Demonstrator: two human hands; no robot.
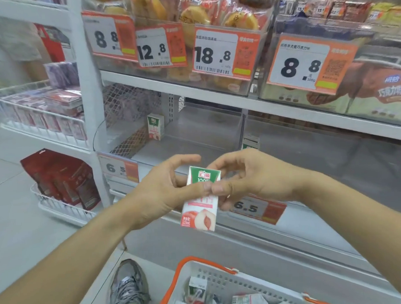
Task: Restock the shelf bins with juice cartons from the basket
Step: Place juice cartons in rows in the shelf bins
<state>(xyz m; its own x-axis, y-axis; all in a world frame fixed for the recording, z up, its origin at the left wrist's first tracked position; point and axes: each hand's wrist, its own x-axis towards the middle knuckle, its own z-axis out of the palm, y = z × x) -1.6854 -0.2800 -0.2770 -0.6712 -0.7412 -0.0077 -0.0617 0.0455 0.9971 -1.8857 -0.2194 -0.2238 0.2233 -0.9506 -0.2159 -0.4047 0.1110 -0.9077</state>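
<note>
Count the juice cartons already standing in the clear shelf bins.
2: one carton upright at the left bin's back-left, and one carton top just showing in the next bin, behind the hands. Others may be hidden.

Single head view — looks forward-down, close on shelf [215, 90].

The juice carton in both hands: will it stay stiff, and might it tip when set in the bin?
The juice carton looks stiff: its edges stay straight under both hands' grip. Tall and narrow, it may tip if nudged, though another carton stands upright in the bin.
</note>
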